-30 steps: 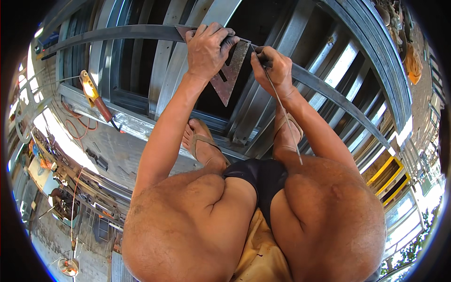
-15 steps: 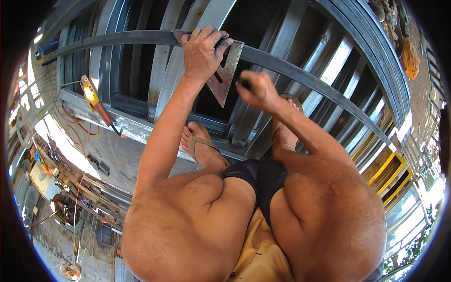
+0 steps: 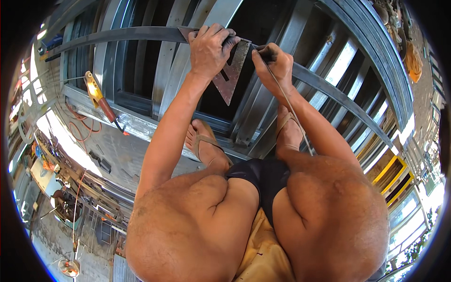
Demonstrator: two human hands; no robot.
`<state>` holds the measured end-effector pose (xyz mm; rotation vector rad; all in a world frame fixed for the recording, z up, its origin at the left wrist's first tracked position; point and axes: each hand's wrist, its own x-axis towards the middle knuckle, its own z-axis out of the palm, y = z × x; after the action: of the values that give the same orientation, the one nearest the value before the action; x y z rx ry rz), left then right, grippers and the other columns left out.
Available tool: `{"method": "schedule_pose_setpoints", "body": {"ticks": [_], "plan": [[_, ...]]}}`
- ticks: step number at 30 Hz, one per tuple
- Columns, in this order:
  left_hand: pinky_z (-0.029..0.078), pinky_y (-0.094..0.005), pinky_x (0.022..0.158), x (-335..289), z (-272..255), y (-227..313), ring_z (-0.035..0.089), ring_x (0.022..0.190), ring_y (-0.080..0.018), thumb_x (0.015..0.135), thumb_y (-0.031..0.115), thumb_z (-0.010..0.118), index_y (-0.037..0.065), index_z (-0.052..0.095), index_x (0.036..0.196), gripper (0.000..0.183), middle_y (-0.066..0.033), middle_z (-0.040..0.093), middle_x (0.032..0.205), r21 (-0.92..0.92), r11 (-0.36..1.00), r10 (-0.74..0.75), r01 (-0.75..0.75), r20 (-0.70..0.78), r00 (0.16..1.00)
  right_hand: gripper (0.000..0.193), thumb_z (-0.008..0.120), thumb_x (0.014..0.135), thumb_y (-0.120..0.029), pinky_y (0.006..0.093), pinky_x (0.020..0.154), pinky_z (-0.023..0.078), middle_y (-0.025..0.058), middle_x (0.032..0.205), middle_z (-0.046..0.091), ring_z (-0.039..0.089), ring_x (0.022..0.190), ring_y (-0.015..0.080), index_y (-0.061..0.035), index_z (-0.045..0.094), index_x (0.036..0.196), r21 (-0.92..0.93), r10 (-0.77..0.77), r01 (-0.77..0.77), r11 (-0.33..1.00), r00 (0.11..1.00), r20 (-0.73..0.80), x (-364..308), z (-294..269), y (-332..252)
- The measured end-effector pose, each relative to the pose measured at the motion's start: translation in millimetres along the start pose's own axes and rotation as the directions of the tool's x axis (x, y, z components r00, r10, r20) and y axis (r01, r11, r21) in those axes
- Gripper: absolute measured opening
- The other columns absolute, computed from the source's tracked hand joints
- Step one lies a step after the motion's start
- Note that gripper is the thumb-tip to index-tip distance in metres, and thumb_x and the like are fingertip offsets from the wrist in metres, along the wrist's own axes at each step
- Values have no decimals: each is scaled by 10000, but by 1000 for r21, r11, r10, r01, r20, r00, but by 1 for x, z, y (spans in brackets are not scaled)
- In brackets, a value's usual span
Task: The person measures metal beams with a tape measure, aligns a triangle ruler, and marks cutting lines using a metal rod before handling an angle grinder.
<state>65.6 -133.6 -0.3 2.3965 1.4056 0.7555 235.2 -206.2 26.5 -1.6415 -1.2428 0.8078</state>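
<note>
My left hand presses a worn triangular set square against a long dark metal bar, its fingers curled over the bar's top. The square's pointed end hangs down toward me, and a slot is cut through its plate. At the square's right edge, my right hand pinches a thin metal rod. The rod's upper tip meets the bar beside the square, and its length trails down along my right forearm to my knee.
A welding electrode holder with a yellow and red-brown handle lies on the left frame edge. Metal channels stand below the bar, with dark gaps between. My sandalled feet rest close by. A yellow frame is at right.
My right hand has moved up and right to the bar, and the thin rod now shows clearly in it. My left hand and the square have shifted slightly right in view.
</note>
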Motion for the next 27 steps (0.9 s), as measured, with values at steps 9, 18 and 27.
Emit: {"method": "schedule_pose_setpoints", "body": {"ticks": [9, 18, 27], "plan": [[371, -397, 791, -2, -5, 0, 612, 876, -206, 847, 317, 743, 160, 754, 910, 169, 45, 664, 901, 26, 1000, -8, 8, 31, 999, 140, 711, 810, -108, 411, 573, 514, 222, 688, 633, 669, 626, 378, 16, 647, 809, -62, -18, 72, 995, 783, 621, -42, -3, 27], [369, -418, 810, -1, -2, -3, 611, 874, -212, 845, 319, 750, 143, 749, 877, 179, 34, 659, 882, 3, 1000, 9, -9, 4, 1000, 262, 608, 998, -251, 297, 611, 455, 89, 705, 614, 556, 659, 119, -3, 660, 932, 200, 223, -285, 937, 932, 285, 6, -75, 6], [471, -343, 842, 18, -38, -22, 666, 920, -213, 865, 169, 747, 50, 772, 980, 167, -72, 718, 936, -396, 916, -47, 59, 40, 998, 715, 625, 871, -633, 409, 772, 544, 177, 844, 706, 699, 842, 328, 54, 703, 1053, -383, 134, 137, 913, 788, 601, 42, -83, 61]]}}
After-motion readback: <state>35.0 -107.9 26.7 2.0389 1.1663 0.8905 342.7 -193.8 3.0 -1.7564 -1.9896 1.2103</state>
